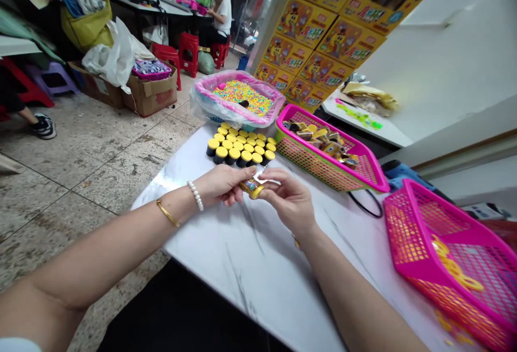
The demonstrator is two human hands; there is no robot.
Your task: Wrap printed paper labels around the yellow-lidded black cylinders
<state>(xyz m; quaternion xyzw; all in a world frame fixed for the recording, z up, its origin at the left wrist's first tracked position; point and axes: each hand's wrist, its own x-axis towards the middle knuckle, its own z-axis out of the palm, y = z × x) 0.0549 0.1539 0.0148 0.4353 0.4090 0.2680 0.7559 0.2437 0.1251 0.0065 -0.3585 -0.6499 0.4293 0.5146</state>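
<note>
Over the table, my left hand (228,182) is closed around a small jar (251,185) with a printed brown label and a yellow end. My right hand (291,198) pinches at the yellow end, its thumb against it. A thin white strip (270,180) curls from the jar across my right fingers; whether it is still attached is hard to see. Just beyond my hands stand several dark jars with yellow caps (238,146), grouped upright in rows.
Behind the jars is a plastic-lined pink basin (278,99) of coloured beads. A pink-and-green basket (315,164) holds labelled jars; another pink basket (407,233) at right holds yellow rings (454,268). Yellow printed boxes (311,29) are stacked behind. A person (224,13) sits far back.
</note>
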